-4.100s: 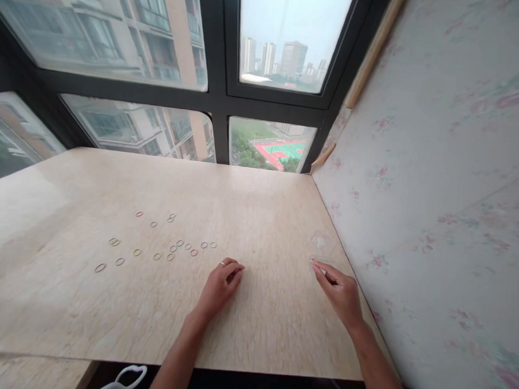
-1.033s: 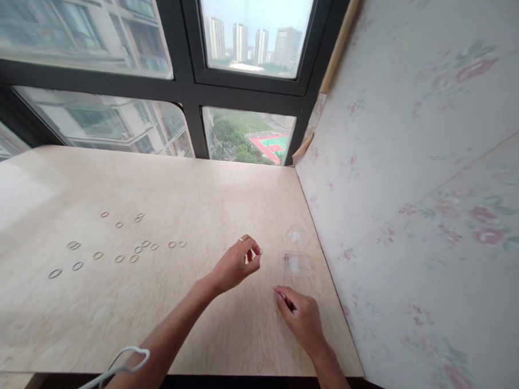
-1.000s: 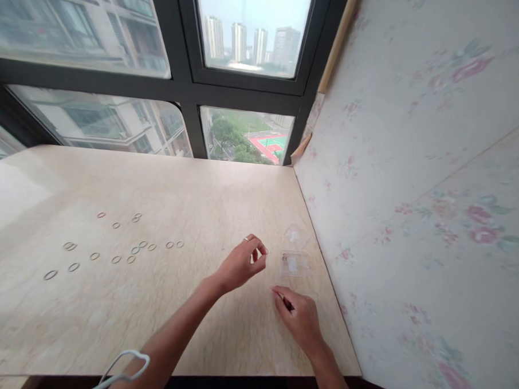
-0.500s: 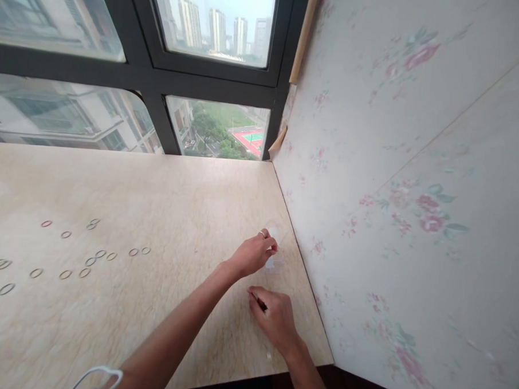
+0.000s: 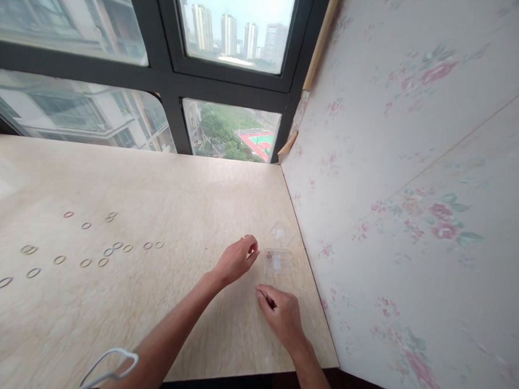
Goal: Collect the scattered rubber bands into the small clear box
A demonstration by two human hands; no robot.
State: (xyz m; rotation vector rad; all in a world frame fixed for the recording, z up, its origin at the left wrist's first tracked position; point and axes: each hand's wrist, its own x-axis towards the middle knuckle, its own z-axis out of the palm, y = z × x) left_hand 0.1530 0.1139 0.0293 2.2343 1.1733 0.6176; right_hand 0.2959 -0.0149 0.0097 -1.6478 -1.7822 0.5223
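My left hand hovers just left of a clear plastic box, its thumb and forefinger curled together. Whatever may be between those fingertips is too small to see. A finger ring shows on this hand. Inside the box, at its left back corner, lies a small dark coiled piece. My right hand rests in front of the box with thumb and fingers pinched; their contents are hidden. Several thin rings lie scattered over the left part of the tabletop, most of them dull coloured, along with one red ring.
The marbled tabletop runs back to a dark window frame. A flowered wall borders it on the right, close to the box. A transparent flap lies behind the box. A white loop hangs by my left forearm.
My left hand has drawn left, off the plastic box, uncovering it. My right hand keeps its pinch in nearly the same place. The whole view has shifted slightly.
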